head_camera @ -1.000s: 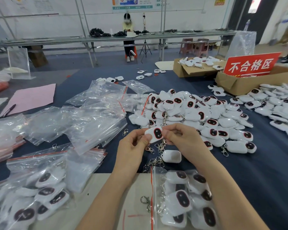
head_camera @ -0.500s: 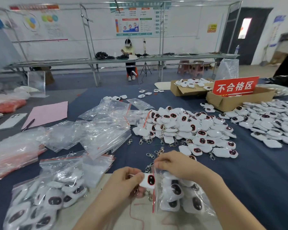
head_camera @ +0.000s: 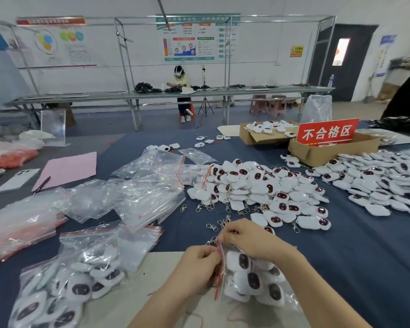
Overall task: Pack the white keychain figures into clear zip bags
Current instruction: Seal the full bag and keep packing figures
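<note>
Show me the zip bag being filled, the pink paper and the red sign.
zip bag (head_camera: 255, 281): head view, clear front over the figures.
pink paper (head_camera: 69, 169): head view, sheet's middle.
red sign (head_camera: 327, 133): head view, middle of lettered face.

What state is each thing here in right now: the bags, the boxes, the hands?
Bag in hands: partly filled, mouth gripped at the red zip.
Left hand: pinching the bag's mouth.
Right hand: pinching the bag's mouth.
Filled bag: lying flat; seal unclear.
Empty bags: heaped, flat.
Loose figures: piled, unbagged.
Cardboard box: flaps open.
</note>
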